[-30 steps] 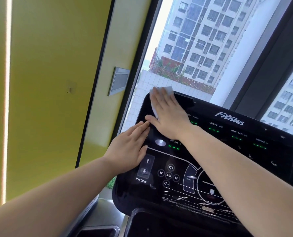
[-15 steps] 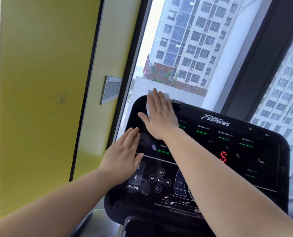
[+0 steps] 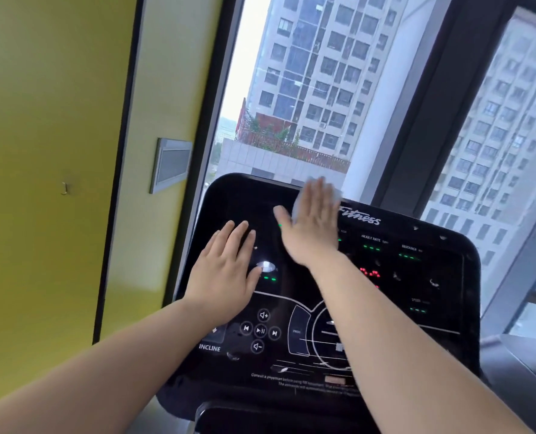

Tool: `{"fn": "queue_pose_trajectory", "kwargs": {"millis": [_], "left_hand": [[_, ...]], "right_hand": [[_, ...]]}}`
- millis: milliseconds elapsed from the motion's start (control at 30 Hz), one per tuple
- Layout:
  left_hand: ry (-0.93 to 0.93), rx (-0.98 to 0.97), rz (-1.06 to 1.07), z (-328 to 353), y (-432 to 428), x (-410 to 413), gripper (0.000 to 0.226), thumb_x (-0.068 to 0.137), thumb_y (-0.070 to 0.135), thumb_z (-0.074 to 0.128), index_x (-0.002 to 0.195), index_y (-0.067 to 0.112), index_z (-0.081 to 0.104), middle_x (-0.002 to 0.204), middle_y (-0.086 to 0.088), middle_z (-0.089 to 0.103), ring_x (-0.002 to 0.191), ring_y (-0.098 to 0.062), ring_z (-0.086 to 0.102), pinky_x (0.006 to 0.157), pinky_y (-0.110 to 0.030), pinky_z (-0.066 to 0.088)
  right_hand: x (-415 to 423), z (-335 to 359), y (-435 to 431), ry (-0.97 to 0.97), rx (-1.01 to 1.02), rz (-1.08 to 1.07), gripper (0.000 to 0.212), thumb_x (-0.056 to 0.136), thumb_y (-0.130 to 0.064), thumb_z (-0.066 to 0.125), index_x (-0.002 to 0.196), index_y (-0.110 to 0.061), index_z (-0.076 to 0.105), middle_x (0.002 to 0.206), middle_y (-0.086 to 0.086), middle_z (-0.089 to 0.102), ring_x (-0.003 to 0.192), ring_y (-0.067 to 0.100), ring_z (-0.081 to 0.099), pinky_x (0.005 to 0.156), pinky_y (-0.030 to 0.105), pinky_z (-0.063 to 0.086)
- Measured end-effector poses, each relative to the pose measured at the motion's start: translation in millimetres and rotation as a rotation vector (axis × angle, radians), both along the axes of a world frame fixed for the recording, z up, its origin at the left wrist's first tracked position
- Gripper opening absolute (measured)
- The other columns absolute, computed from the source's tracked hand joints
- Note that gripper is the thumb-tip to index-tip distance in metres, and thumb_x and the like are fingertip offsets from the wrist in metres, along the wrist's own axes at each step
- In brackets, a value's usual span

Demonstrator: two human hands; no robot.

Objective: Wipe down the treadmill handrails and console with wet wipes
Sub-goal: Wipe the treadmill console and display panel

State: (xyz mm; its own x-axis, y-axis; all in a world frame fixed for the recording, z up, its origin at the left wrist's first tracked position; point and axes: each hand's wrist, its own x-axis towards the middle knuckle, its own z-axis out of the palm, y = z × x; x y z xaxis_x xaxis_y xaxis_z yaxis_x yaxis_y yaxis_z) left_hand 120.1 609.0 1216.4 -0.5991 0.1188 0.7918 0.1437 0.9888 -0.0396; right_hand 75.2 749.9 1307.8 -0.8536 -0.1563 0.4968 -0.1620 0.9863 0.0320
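The black treadmill console (image 3: 417,327) fills the lower middle, with lit green and red readouts and white button marks. My right hand (image 3: 312,228) lies flat with straight fingers near the console's top edge, pressing a white wet wipe (image 3: 334,192) against it; only the wipe's edges show past my fingers. My left hand (image 3: 226,274) rests flat and open on the console's left side, above the INCLINE buttons. The handrails are out of view.
A large window with dark frames (image 3: 417,120) stands right behind the console, with apartment blocks outside. A yellow-green wall (image 3: 41,151) with a small grey plate (image 3: 169,166) is on the left. A grey treadmill part (image 3: 517,364) shows at the lower right.
My right hand has slid the wipe rightward along the console's top, from the left corner toward the logo. My left hand has shifted slightly up the left side. Red digits have lit.
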Motion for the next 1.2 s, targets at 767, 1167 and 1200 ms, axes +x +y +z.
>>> {"fn": "queue_pose_trajectory", "kwargs": {"millis": [767,1167,1200], "left_hand": [[-0.03,-0.086,-0.054,23,58,-11,0.062,0.084,0.046,0.034,0.118,0.005,0.066,0.127,-0.014,0.06,0.123,-0.037,0.053,0.099,-0.055,0.041],[-0.062,-0.158,-0.075,21,90,-20,0.063,0.086,0.05,0.031,0.122,0.01,0.065,0.128,-0.014,0.06,0.121,-0.037,0.054,0.099,-0.055,0.043],[-0.06,-0.15,-0.071,20,92,-20,0.064,0.087,0.052,0.03,0.122,0.01,0.064,0.129,-0.014,0.059,0.122,-0.037,0.053,0.101,-0.054,0.041]], "right_hand": [[4,-8,59,-0.025,0.152,0.172,0.073,0.097,-0.057,0.008,0.144,-0.015,-0.029,0.141,0.002,-0.045,0.132,0.015,-0.042,0.11,0.034,-0.027],[-4,3,148,-0.091,-0.186,-0.177,0.082,0.091,-0.065,0.002,0.145,-0.011,-0.026,0.148,0.013,-0.038,0.138,0.023,-0.033,0.115,0.041,-0.018],[-3,0,139,-0.088,-0.198,-0.147,0.083,0.09,-0.066,0.002,0.144,-0.01,-0.028,0.146,0.012,-0.04,0.137,0.024,-0.035,0.114,0.04,-0.021]]}}
